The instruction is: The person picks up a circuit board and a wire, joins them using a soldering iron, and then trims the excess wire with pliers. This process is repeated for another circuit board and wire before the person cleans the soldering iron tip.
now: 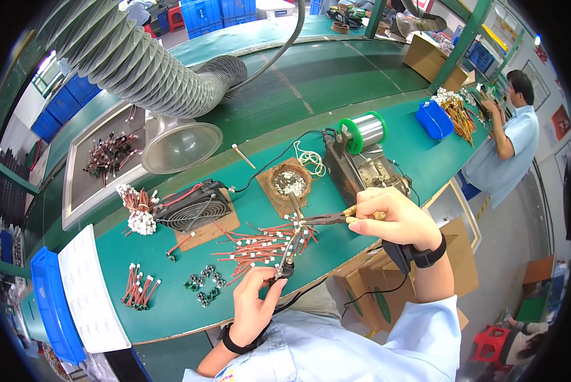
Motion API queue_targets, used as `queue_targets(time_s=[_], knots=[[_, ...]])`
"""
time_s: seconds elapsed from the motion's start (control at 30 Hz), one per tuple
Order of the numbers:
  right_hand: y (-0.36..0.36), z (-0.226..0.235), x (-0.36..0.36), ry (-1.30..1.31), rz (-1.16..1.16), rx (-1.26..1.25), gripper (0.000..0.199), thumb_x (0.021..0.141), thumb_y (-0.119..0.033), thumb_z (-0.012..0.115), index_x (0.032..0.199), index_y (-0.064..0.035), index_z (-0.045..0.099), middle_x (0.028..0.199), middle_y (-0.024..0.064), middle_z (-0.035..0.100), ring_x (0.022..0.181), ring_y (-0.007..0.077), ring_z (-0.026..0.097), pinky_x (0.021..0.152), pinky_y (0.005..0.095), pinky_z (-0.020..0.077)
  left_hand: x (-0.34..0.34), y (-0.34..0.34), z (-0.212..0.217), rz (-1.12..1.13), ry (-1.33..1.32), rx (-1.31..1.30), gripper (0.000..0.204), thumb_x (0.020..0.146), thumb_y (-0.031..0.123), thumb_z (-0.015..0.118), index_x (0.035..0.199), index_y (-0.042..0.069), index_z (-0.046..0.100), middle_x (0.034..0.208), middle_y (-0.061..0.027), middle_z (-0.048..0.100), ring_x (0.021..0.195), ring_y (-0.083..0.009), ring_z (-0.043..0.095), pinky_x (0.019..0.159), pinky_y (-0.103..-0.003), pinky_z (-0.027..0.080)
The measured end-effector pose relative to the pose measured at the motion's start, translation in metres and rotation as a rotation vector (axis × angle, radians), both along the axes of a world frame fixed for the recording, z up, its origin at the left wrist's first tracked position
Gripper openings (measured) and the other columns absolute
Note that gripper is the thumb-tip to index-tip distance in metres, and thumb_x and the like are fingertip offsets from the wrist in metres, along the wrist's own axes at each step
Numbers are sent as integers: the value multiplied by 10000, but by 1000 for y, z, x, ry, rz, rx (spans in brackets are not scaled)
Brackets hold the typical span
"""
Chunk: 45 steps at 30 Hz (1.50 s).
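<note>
My left hand (255, 299) is closed, pinching a small black part (286, 270) with wires rising from it, low over the bench's front edge. My right hand (393, 218) is wrapped around a pair of pliers (327, 219) with worn yellowish handles. The dark jaws of the pliers reach left to the upper end of those wires; whether they grip them I cannot tell. Below and behind the hands, red-brown wire leads (253, 247) with white connectors lie spread on the green bench. Just beyond sits a round solder pot (290, 183) on a scorched board.
A solder-wire spool (367, 132) stands on a machine right of the pot. Left are a black fan (199, 211), bundled leads (139, 207), small dark parts (204, 283) and a white sheet (93, 286). A fume hose (145, 67) hangs above. One co-worker (505, 137) works far right.
</note>
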State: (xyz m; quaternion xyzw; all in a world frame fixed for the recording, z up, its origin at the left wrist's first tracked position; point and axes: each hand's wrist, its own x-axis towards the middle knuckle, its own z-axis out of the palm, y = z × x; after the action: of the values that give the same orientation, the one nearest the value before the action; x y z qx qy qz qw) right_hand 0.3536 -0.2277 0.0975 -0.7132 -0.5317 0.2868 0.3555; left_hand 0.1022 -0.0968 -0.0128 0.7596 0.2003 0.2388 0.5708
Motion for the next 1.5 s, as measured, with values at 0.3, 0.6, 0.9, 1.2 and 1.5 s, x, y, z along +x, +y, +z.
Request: queue_targets(time_s=[0.3, 0.6, 0.9, 1.2, 1.5], knots=[[-4, -7, -1, -60, 10, 34, 234, 800, -157, 670, 669, 11, 575, 635, 61, 455, 627, 186, 447, 585, 318, 338, 1, 0, 0, 26, 25, -6, 135, 821, -64, 633, 938, -56, 565, 919, -96, 598, 822, -133, 600, 746, -256, 518], [-31, -41, -38, -274, -198, 11, 237, 755, -170, 694, 625, -28, 555, 706, 70, 500, 748, 228, 508, 673, 336, 386, -2, 11, -7, 114, -14, -183, 124, 850, -14, 642, 924, -42, 547, 919, -89, 616, 799, -121, 618, 702, -254, 522], [-18, -88, -57, -760, -249, 88, 158, 690, -185, 695, 640, -68, 602, 766, 60, 513, 870, 276, 511, 765, 381, 402, -5, 11, -11, 103, -13, -229, 126, 856, -14, 635, 930, -39, 537, 924, -83, 617, 798, -110, 608, 708, -248, 517], [-12, -84, -61, -664, -267, -62, 161, 699, -195, 684, 645, -66, 605, 730, 56, 511, 779, 251, 498, 702, 363, 398, -10, 10, -8, 69, 25, -252, 130, 873, -38, 596, 961, -19, 502, 956, -63, 619, 876, -84, 578, 786, -220, 462], [-17, -59, -59, -823, -249, 77, 167, 699, -204, 680, 629, -75, 598, 694, 67, 484, 779, 252, 495, 734, 379, 390, -9, 11, -8, 53, 30, -276, 130, 873, -41, 593, 963, -19, 502, 942, -57, 615, 872, -80, 573, 781, -219, 461]])
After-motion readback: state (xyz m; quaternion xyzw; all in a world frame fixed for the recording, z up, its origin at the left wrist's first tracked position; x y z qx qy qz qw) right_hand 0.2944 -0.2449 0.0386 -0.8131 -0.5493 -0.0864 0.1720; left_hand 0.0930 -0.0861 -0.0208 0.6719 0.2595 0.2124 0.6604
